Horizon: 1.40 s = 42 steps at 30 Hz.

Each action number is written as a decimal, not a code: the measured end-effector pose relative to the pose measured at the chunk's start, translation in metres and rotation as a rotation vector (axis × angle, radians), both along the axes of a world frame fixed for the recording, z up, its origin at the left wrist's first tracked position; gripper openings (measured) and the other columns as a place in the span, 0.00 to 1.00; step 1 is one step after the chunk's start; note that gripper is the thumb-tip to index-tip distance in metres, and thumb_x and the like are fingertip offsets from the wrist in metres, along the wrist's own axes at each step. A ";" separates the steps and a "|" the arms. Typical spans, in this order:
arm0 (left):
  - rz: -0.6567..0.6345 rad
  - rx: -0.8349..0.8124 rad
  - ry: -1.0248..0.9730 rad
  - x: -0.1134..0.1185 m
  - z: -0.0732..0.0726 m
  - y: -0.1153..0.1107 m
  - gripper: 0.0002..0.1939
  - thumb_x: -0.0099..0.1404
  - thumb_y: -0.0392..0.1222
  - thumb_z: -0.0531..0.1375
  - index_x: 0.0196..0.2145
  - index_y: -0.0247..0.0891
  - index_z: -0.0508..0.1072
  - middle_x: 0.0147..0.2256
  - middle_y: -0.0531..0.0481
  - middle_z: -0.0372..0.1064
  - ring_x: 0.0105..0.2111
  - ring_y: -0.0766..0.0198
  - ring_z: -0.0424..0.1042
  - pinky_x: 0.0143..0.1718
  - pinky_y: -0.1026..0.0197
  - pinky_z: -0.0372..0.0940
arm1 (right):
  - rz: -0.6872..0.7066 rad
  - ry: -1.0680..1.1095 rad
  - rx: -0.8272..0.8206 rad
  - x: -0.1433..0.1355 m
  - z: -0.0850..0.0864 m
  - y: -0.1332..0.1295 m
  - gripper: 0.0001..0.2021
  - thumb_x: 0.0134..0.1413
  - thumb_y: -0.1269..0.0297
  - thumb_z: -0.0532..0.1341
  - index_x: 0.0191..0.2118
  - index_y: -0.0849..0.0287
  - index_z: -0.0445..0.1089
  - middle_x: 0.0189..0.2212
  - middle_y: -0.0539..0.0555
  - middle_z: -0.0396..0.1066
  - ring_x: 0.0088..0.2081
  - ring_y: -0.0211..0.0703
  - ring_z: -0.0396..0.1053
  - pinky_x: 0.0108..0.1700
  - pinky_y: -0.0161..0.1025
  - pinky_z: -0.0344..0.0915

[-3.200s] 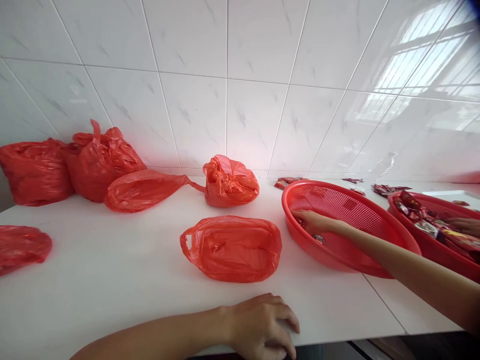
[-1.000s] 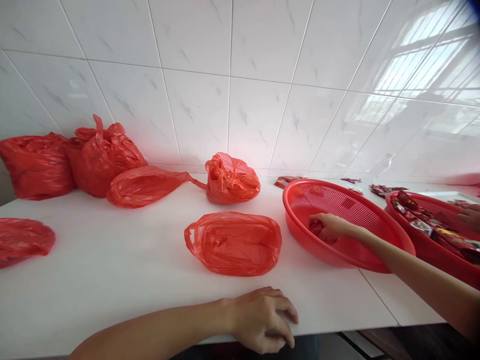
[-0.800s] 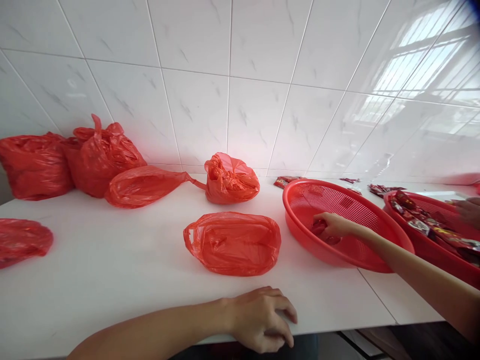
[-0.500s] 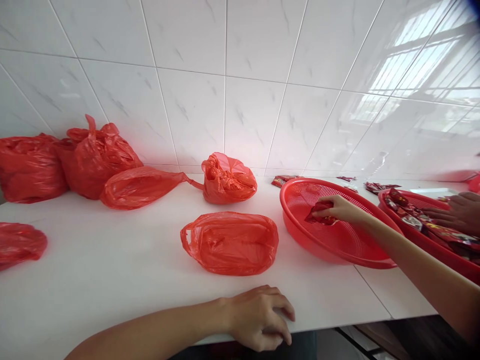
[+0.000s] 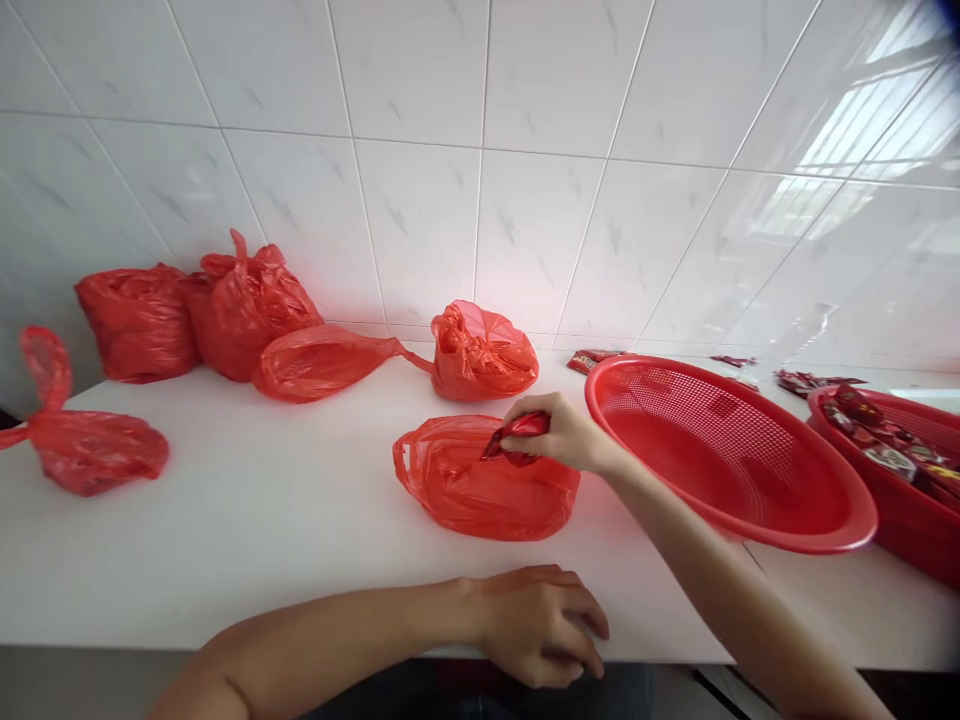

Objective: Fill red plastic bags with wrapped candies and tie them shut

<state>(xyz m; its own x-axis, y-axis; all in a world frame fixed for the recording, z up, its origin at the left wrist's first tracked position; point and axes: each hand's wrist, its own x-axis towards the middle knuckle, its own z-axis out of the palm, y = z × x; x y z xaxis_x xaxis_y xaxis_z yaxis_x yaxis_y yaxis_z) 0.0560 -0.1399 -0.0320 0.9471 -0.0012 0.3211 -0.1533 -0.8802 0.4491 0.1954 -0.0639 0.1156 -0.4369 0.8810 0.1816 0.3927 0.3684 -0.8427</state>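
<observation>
My right hand is closed around a shiny red snack packet, held above the red plastic bag that lies with its mouth spread on the white table. Whether it is one packet or a few pressed together I cannot tell. At the table's front edge my left hand rests loosely with nothing in it, its fingers slightly bent and apart. Just right of the bag stands a red perforated basket, partly behind my right forearm.
Filled red bags stand by the tiled wall, with a flat bag and another filled bag nearby. A knotted bag lies at the left. A second basket holds several packets. Loose packets lie along the wall.
My right hand has lifted the red packet out of the basket and carried it left over the spread bag. My left hand stays at the table edge. The view has shifted left.
</observation>
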 end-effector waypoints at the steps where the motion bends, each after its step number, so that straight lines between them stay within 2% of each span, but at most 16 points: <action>1: 0.002 0.010 -0.005 -0.001 0.002 0.000 0.08 0.65 0.41 0.60 0.41 0.42 0.77 0.50 0.49 0.74 0.48 0.60 0.73 0.53 0.59 0.64 | -0.011 -0.016 0.026 -0.010 -0.010 0.003 0.09 0.47 0.60 0.69 0.31 0.59 0.76 0.29 0.53 0.75 0.32 0.44 0.72 0.36 0.40 0.68; 4: 0.027 0.028 -0.032 -0.011 0.017 0.003 0.08 0.67 0.41 0.57 0.40 0.42 0.77 0.49 0.50 0.76 0.44 0.62 0.75 0.51 0.60 0.65 | -0.050 -0.024 -0.009 -0.025 -0.033 0.008 0.10 0.47 0.58 0.68 0.31 0.59 0.75 0.27 0.51 0.73 0.30 0.42 0.70 0.33 0.38 0.65; 8: 0.138 0.027 -0.152 -0.038 0.049 0.020 0.09 0.66 0.38 0.56 0.38 0.40 0.76 0.41 0.50 0.79 0.36 0.64 0.76 0.45 0.61 0.66 | -0.105 0.122 -0.106 -0.027 -0.052 0.009 0.18 0.46 0.50 0.69 0.26 0.60 0.69 0.22 0.48 0.65 0.26 0.37 0.62 0.28 0.36 0.59; 11: 0.352 0.001 -0.231 -0.067 0.078 0.042 0.09 0.64 0.35 0.55 0.35 0.37 0.75 0.33 0.49 0.77 0.32 0.65 0.74 0.40 0.61 0.66 | -0.181 0.265 -0.188 -0.027 -0.064 0.010 0.23 0.44 0.45 0.70 0.24 0.60 0.64 0.20 0.46 0.61 0.25 0.35 0.57 0.28 0.35 0.56; 12: 0.437 -0.010 -0.201 -0.076 0.088 0.050 0.09 0.64 0.34 0.54 0.35 0.37 0.75 0.32 0.49 0.76 0.31 0.65 0.73 0.38 0.62 0.66 | -0.212 0.306 -0.232 -0.028 -0.068 0.010 0.23 0.44 0.44 0.69 0.25 0.60 0.64 0.20 0.46 0.61 0.25 0.34 0.57 0.28 0.35 0.56; 14: 0.618 -0.028 -0.043 -0.093 0.103 0.066 0.10 0.64 0.33 0.54 0.36 0.38 0.75 0.34 0.49 0.75 0.33 0.64 0.73 0.37 0.63 0.65 | -0.260 0.367 -0.314 -0.031 -0.075 0.011 0.25 0.45 0.41 0.68 0.26 0.60 0.64 0.21 0.46 0.62 0.25 0.35 0.58 0.29 0.35 0.56; 16: 0.769 0.019 0.169 -0.105 0.109 0.080 0.09 0.63 0.33 0.54 0.33 0.38 0.74 0.34 0.49 0.73 0.34 0.61 0.73 0.37 0.61 0.65 | -0.279 0.398 -0.359 -0.034 -0.080 0.012 0.25 0.46 0.40 0.67 0.26 0.59 0.65 0.22 0.46 0.64 0.26 0.35 0.59 0.30 0.35 0.57; 19: 0.892 0.080 0.442 -0.114 0.101 0.099 0.05 0.60 0.34 0.57 0.31 0.38 0.73 0.36 0.45 0.72 0.39 0.53 0.73 0.38 0.56 0.67 | -0.303 0.399 -0.386 -0.036 -0.083 0.011 0.25 0.47 0.40 0.67 0.27 0.59 0.65 0.24 0.47 0.66 0.27 0.36 0.61 0.31 0.35 0.59; 21: 0.930 0.079 0.490 -0.116 0.086 0.109 0.08 0.58 0.34 0.59 0.36 0.38 0.75 0.41 0.41 0.73 0.46 0.47 0.72 0.43 0.52 0.67 | -0.318 0.400 -0.412 -0.037 -0.085 0.010 0.24 0.48 0.39 0.66 0.28 0.59 0.67 0.25 0.48 0.67 0.29 0.38 0.64 0.31 0.35 0.62; 25: 0.974 0.015 0.324 -0.114 0.060 0.116 0.20 0.61 0.37 0.59 0.52 0.41 0.73 0.53 0.41 0.70 0.56 0.45 0.67 0.56 0.47 0.63 | -0.304 0.495 -0.484 -0.035 -0.087 0.009 0.23 0.51 0.40 0.64 0.33 0.59 0.72 0.32 0.53 0.73 0.37 0.45 0.70 0.36 0.39 0.70; 28: 0.982 -0.051 0.170 -0.107 0.052 0.115 0.25 0.63 0.41 0.59 0.58 0.41 0.69 0.59 0.42 0.66 0.59 0.48 0.66 0.58 0.48 0.63 | -0.352 0.554 -0.487 -0.031 -0.089 0.011 0.22 0.50 0.41 0.65 0.34 0.59 0.73 0.34 0.55 0.74 0.41 0.48 0.72 0.38 0.40 0.73; 31: 0.926 -0.071 0.061 -0.096 0.049 0.110 0.24 0.65 0.42 0.59 0.58 0.41 0.69 0.58 0.43 0.67 0.59 0.49 0.65 0.59 0.48 0.63 | -0.389 0.604 -0.511 -0.023 -0.092 0.015 0.21 0.51 0.43 0.66 0.35 0.58 0.74 0.34 0.54 0.75 0.41 0.49 0.73 0.39 0.41 0.74; 35: 0.818 -0.096 -0.025 -0.080 0.043 0.105 0.24 0.66 0.41 0.60 0.59 0.41 0.68 0.57 0.45 0.69 0.59 0.52 0.66 0.60 0.50 0.62 | -0.329 0.775 -0.612 -0.011 -0.094 0.021 0.18 0.53 0.46 0.66 0.39 0.56 0.73 0.37 0.54 0.76 0.43 0.48 0.74 0.42 0.46 0.76; 38: 0.803 -0.102 -0.058 -0.072 0.038 0.105 0.24 0.65 0.39 0.61 0.59 0.42 0.68 0.54 0.45 0.71 0.56 0.51 0.68 0.58 0.48 0.63 | -0.299 0.869 -0.640 -0.008 -0.095 0.023 0.15 0.55 0.49 0.66 0.41 0.55 0.73 0.38 0.52 0.76 0.45 0.47 0.74 0.45 0.48 0.77; 42: 0.809 -0.115 -0.120 -0.070 0.035 0.107 0.16 0.69 0.37 0.57 0.53 0.42 0.73 0.48 0.46 0.76 0.48 0.53 0.74 0.53 0.50 0.65 | -0.293 0.887 -0.692 -0.010 -0.094 0.021 0.16 0.59 0.48 0.62 0.41 0.57 0.73 0.40 0.56 0.76 0.46 0.49 0.74 0.46 0.52 0.76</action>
<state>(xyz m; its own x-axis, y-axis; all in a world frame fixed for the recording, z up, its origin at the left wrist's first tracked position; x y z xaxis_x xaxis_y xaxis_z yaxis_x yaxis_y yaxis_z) -0.0137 -0.0327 0.0027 0.6002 0.7055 0.3770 0.4553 -0.6888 0.5641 0.1851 -0.0424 0.0219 -0.1603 0.9579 -0.2381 -0.4421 -0.2854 -0.8503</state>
